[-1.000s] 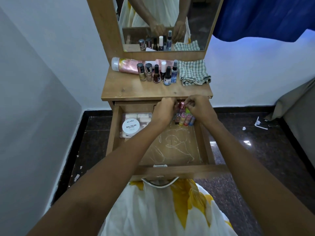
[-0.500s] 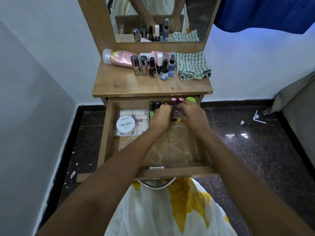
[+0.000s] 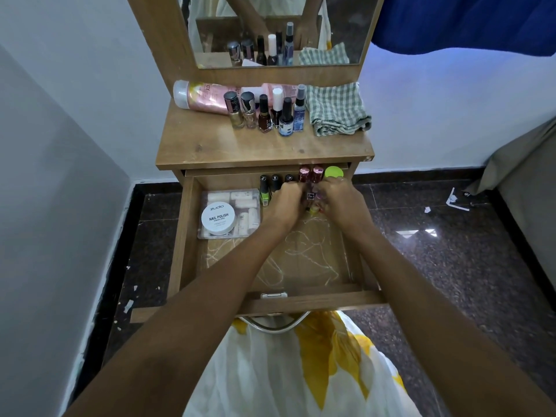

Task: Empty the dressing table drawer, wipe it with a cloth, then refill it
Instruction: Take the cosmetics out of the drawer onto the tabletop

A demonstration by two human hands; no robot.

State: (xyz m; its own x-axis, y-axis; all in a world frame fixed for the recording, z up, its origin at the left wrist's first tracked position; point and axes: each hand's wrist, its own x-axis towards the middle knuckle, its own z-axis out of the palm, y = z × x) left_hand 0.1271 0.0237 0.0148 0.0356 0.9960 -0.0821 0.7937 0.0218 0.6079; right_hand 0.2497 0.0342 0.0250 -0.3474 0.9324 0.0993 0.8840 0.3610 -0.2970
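Note:
The wooden drawer of the dressing table is pulled out toward me. At its back stand several small nail polish bottles and a green-lidded jar. My left hand and my right hand meet over the back middle of the drawer, fingers curled round small bottles between them. A clear box with a white nail polish wipes tub sits at the drawer's back left. The checked cloth lies folded on the tabletop's right.
On the tabletop stand several nail polish bottles in front of a pink tube lying on its side. A mirror rises behind. White walls close in at left; dark floor lies to the right.
The view has tilted down, so more of the drawer's back row shows. Both hands stayed together at the back middle of the drawer, shifting slightly among the small bottles.

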